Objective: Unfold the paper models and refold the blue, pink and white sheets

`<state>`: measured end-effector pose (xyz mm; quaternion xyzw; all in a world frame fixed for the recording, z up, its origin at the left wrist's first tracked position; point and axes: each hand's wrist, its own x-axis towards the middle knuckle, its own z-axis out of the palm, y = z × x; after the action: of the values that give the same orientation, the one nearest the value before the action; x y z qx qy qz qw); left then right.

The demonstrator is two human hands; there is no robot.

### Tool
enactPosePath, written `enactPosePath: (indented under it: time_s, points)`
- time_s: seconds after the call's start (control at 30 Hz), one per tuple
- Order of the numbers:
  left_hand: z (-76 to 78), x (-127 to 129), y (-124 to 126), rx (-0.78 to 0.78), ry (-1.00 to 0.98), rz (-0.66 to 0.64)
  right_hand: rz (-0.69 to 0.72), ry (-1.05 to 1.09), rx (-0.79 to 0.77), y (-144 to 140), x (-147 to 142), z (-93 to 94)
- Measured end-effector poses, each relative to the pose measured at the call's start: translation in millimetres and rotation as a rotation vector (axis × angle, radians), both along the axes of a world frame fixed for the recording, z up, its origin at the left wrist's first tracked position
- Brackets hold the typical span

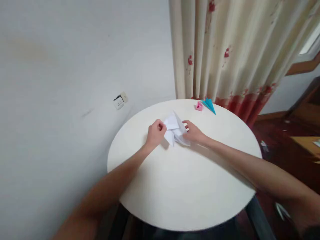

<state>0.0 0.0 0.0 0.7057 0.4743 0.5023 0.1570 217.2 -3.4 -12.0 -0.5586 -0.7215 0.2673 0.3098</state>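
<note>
While both hands meet at the far middle of the table (175, 186), the paper (175, 130) sits directly between them. Left hand (155, 133) curled, pinching the paper's left edge; right hand (193, 132) closed on its right edge, fingers flat. Fold peak points away from the person. Both hands equally near. Beyond the right hand: pink piece (199, 106), just beside it a blue piece (209, 105).
</note>
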Motion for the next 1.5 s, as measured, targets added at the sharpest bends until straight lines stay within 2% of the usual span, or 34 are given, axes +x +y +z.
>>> enactPosePath:
  time_s: [0.1,0.2,0.27,0.33,0.4,0.47,0.53,0.6,0.73,0.83,0.97,1.17,1.4,1.5]
  points:
    - [0.9,-4,3,-0.009,-0.048,0.027,-0.057,-0.093,0.025,4,6,5.2]
    - [0.5,-4,5,-0.067,-0.16,0.001,-0.147,-0.115,0.134,4,11,10.2]
    - [-0.4,-3,7,-0.133,-0.267,-0.041,-0.185,-0.083,0.227,3,12,12.4]
    - [-1.2,-2,9,-0.189,-0.369,-0.084,-0.168,0.022,0.245,4,12,13.1]
    - [-1.7,-1,10,-0.213,-0.435,-0.153,-0.12,0.204,0.119,5,11,13.3]
    - [-1.9,0,10,-0.185,-0.446,-0.26,-0.114,0.409,-0.086,7,11,14.1]
    - [-1.9,2,7,-0.093,-0.384,-0.363,-0.128,0.583,-0.275,8,11,16.5]
    - [-1.9,4,3,0.066,-0.241,-0.395,-0.091,0.727,-0.414,8,12,20.1]
    - [-1.3,6,-5,0.414,0.13,-0.28,-0.01,0.939,-0.568,7,16,26.7]
    - [-0.6,4,-5,0.515,0.304,-0.222,-0.025,0.984,-0.637,7,16,29.4]
    - [-0.6,2,-2,0.524,0.37,-0.149,0.007,0.999,-0.606,4,14,30.0]
    - [0.9,6,-6,0.447,0.356,-0.055,0.063,0.939,-0.497,-7,4,28.4]
    - [1.2,6,-6,0.368,0.332,-0.02,0.014,0.835,-0.419,-18,-6,31.1]
    - [-2.7,4,-1,0.312,0.356,-0.051,0.01,0.832,-0.42,-17,-5,32.3]
